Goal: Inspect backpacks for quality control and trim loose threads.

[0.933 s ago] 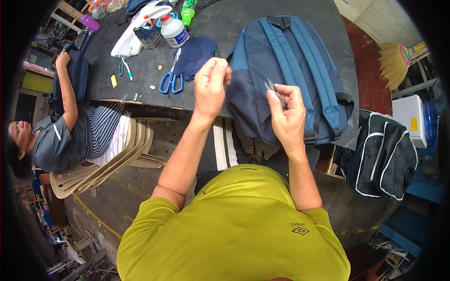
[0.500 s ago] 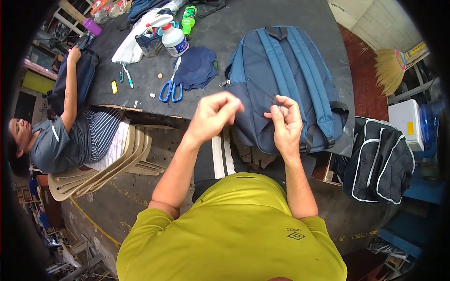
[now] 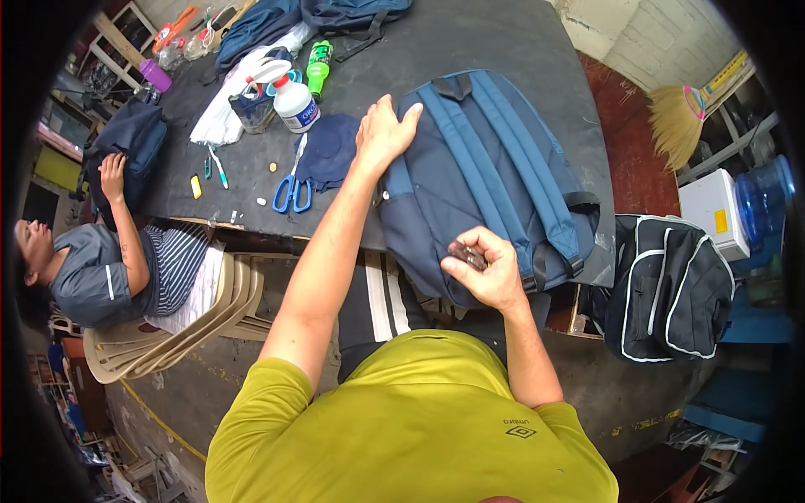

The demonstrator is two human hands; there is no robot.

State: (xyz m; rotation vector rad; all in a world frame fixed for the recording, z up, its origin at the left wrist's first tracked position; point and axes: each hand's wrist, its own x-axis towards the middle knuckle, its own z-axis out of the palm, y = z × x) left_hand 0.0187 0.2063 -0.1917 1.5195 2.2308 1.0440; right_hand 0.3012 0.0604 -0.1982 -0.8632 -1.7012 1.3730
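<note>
A blue backpack [image 3: 449, 180] lies on the dark table with its shoulder straps facing up. My left hand [image 3: 387, 136] rests at the backpack's far left edge, fingers stretched and thumb apart, holding nothing. Over the bag's near end is my right hand [image 3: 493, 272], its fingers closed around a small dark brown object [image 3: 468, 255]; most of that object is hidden, so its kind cannot be made out. Left of the bag, blue-handled scissors [image 3: 293, 191] lie partly against a folded navy cloth [image 3: 327, 151].
Beyond the cloth stand a spray bottle [image 3: 295, 105] and a green bottle [image 3: 319, 67]. A toothbrush [image 3: 219, 168] and a yellow lighter [image 3: 196, 187] lie further left. At the left sits a co-worker [image 3: 101, 281] with a dark bag [image 3: 138, 138]. A black backpack [image 3: 667, 289] stands at right.
My left hand has moved away from my right, out to the backpack's far left edge, and opened. My right hand has come lower and nearer. The co-worker's hand has dropped lower on the dark bag.
</note>
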